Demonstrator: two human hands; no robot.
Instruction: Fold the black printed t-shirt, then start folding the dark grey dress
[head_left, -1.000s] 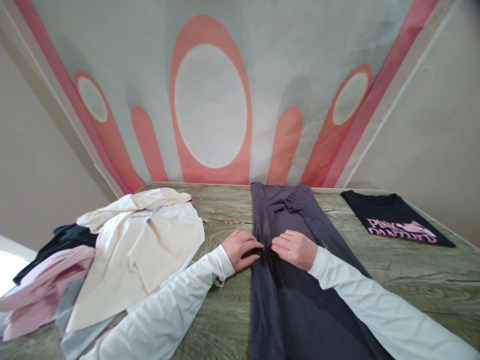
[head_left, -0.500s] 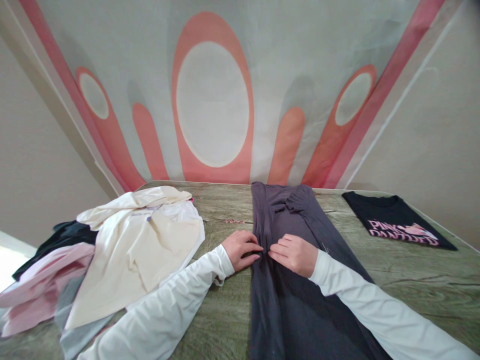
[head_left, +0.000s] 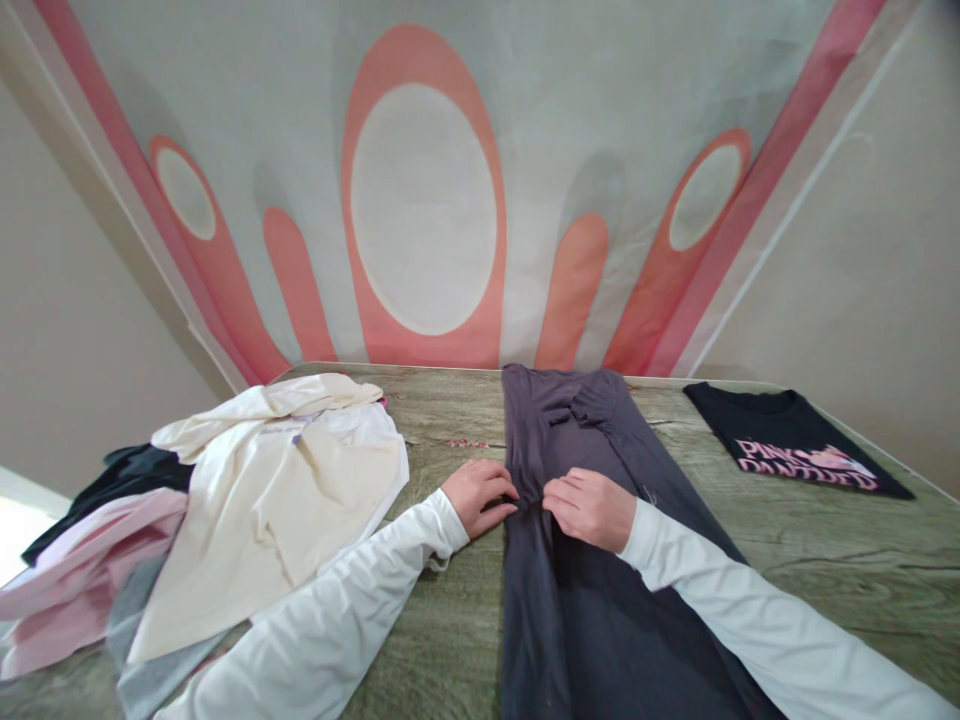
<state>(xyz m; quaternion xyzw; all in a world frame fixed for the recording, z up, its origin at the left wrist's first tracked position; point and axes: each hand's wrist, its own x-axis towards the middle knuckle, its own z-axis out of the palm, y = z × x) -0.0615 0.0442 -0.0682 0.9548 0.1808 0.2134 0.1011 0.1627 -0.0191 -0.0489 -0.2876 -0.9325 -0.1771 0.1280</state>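
Observation:
A long dark grey shirt (head_left: 622, 620) lies lengthwise on the table with its left side folded inward, and a short sleeve rests on top near the far end. At the left folded edge, my left hand (head_left: 480, 498) grips the cloth with bent fingers and thumb. My right hand (head_left: 589, 508) pinches the inner edge of the same fold, fingertips pressed together. Between the two hands the cloth is slightly bunched. The fingertips of both hands are partly hidden in the fabric.
To the left is a loose heap with a cream shirt (head_left: 292, 500), a pink garment (head_left: 97, 590), a black one (head_left: 112, 490) and a grey one (head_left: 142, 640). A folded black T-shirt (head_left: 780, 425) with pink print lies at the right. Behind the wooden table (head_left: 442, 640) stands a patterned wall (head_left: 427, 200).
My right hand has shifted slightly right, drawing the fold's inner edge with it. My left fingers have curled in a little, and the cloth between the hands is more bunched.

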